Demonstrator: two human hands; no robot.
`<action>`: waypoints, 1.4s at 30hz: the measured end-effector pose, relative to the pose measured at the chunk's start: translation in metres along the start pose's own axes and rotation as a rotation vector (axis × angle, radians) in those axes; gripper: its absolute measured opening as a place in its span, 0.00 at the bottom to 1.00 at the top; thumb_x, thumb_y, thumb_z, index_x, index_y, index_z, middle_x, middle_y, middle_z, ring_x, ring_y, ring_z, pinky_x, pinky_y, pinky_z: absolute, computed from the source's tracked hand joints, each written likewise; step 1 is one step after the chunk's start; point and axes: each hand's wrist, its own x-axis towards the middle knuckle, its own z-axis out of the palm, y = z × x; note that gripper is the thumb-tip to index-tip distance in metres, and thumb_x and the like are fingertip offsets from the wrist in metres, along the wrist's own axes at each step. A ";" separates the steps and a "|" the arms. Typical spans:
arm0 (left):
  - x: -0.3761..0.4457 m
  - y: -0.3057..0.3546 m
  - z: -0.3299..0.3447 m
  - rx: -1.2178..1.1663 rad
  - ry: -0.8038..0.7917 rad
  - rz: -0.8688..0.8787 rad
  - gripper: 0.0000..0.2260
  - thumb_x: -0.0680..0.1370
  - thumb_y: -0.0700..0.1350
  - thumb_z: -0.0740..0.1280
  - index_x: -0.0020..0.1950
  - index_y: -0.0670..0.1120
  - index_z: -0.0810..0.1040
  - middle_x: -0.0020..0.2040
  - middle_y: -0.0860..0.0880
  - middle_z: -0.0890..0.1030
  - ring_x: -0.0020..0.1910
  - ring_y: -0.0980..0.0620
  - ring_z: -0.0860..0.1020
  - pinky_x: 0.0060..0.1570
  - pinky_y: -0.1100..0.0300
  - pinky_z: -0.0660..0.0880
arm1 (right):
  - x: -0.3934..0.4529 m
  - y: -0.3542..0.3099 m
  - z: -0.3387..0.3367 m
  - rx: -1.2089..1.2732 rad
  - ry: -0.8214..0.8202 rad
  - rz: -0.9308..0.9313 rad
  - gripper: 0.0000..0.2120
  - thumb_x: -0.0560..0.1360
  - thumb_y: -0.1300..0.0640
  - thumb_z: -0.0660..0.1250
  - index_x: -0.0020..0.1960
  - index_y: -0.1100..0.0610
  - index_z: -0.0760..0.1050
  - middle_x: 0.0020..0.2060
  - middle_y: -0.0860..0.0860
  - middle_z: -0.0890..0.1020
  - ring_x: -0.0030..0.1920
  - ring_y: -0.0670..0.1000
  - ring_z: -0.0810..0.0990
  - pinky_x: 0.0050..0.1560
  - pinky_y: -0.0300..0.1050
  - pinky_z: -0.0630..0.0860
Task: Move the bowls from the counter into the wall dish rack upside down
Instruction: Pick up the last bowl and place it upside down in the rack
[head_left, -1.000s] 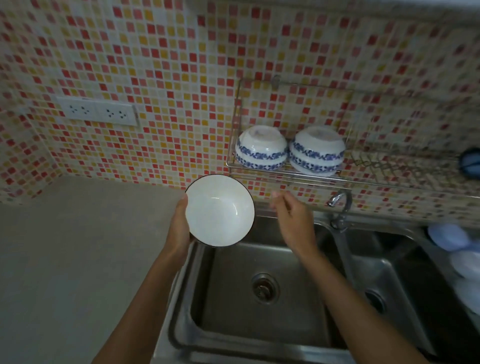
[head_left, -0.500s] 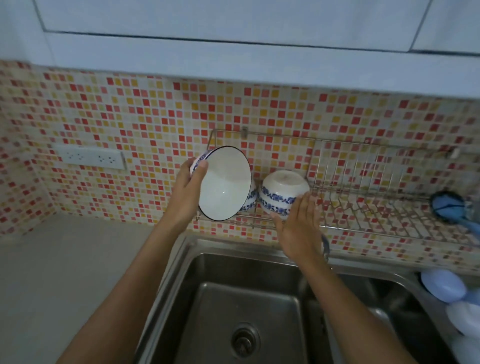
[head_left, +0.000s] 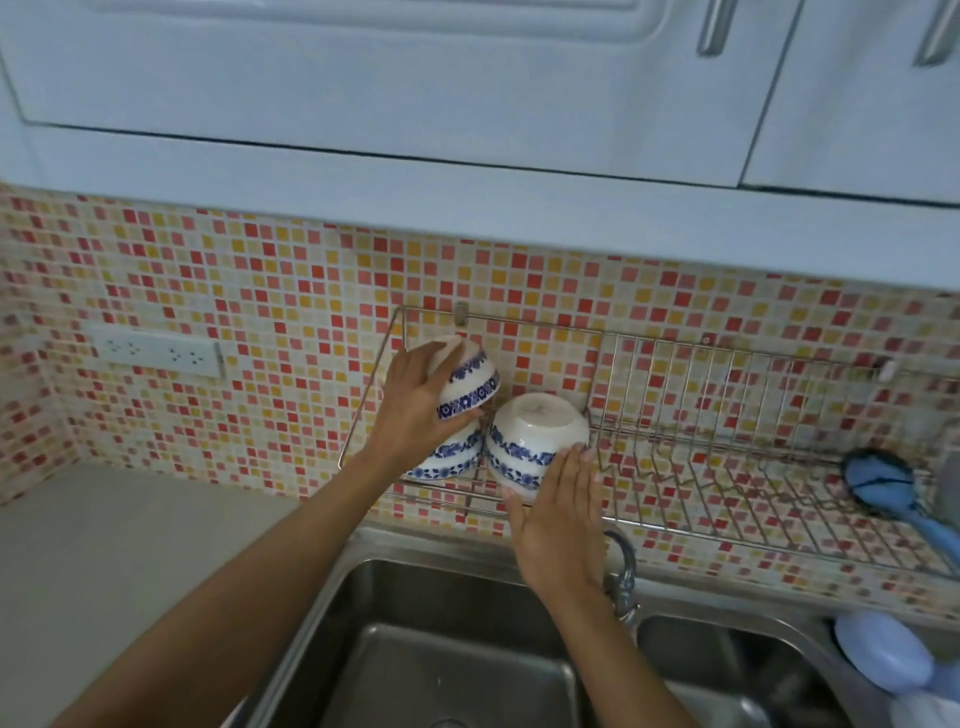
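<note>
On the tiled wall above the sink (head_left: 467, 670) hangs the rack (head_left: 727, 415), a long wire basket; its left end holds the bowls and its right part is bare wire, except for a blue brush (head_left: 878, 480) at the far right. The counter (head_left: 130, 571) at the left shows no bowl in the part that I can see. Two bowls stand upside down on the rack floor, touching each other: the left bowl (head_left: 447, 460), partly hidden, and the right bowl (head_left: 535, 436). The left hand (head_left: 415, 410) is closed around a third bowl (head_left: 467, 382), base up and a little tilted, and holds it on top of the left bowl, so the step in hand is, I think, the placing of this third bowl as a stack. The right hand (head_left: 558, 514) is flat with straight fingers against the front of the right bowl; it grips nothing, it only steadies. The next move calls, in my judgement, for lowering the third bowl until its rim sits level over the bowl under it, then loosening the fingers slowly, because a tilted bowl can slide toward the sink. Compared with half a second ago, the third bowl is now turned over: then its white inside faced the camera and it was in front of the left bowl. The right hand is on the same bowl as then.
</note>
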 end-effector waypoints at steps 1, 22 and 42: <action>-0.001 -0.002 0.005 0.048 -0.015 0.019 0.35 0.72 0.63 0.67 0.73 0.47 0.65 0.67 0.40 0.70 0.66 0.41 0.65 0.68 0.42 0.64 | 0.000 0.000 0.000 -0.002 0.005 -0.003 0.43 0.73 0.33 0.28 0.76 0.64 0.37 0.74 0.58 0.37 0.75 0.54 0.37 0.74 0.51 0.38; -0.015 -0.031 0.034 0.126 -0.223 0.067 0.35 0.65 0.65 0.71 0.69 0.53 0.72 0.66 0.39 0.73 0.63 0.34 0.70 0.65 0.39 0.67 | 0.001 -0.001 0.000 -0.061 -0.029 0.009 0.38 0.78 0.35 0.37 0.77 0.61 0.37 0.78 0.58 0.42 0.77 0.54 0.40 0.74 0.49 0.35; -0.032 -0.021 0.035 -0.026 -0.213 0.024 0.28 0.66 0.53 0.77 0.65 0.54 0.77 0.68 0.42 0.73 0.68 0.38 0.66 0.71 0.38 0.58 | 0.001 -0.002 -0.001 -0.069 -0.063 0.016 0.39 0.76 0.35 0.34 0.77 0.60 0.38 0.78 0.57 0.43 0.78 0.54 0.42 0.75 0.50 0.37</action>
